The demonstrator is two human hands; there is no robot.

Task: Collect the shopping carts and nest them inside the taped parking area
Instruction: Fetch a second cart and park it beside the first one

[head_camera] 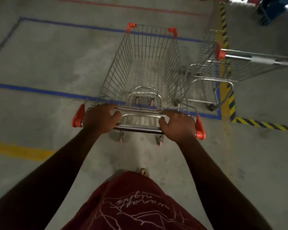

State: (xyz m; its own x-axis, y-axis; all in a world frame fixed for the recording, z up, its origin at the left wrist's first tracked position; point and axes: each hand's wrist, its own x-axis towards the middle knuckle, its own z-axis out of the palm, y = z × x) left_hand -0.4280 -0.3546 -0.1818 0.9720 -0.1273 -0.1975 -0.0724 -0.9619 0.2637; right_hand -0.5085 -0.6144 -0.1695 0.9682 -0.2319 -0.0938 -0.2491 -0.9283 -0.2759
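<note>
A wire shopping cart [146,63] with orange corner caps stands straight ahead of me, its basket empty. My left hand [99,118] grips the left end of its metal handle bar [138,128]. My right hand [177,126] grips the right end. The cart's basket reaches over the near line of the blue taped parking area [40,92], while its handle and rear wheels are on my side of that line. A second wire cart [223,70] stands to the right inside the blue rectangle's right corner, turned sideways with its handle pointing right.
Yellow-and-black hazard tape [231,103] runs along the right edge of the blue area and off to the right. A yellow floor line [20,151] lies at the left. A red taped outline [131,7] sits further back. Blue pallets [271,12] stand at the top right.
</note>
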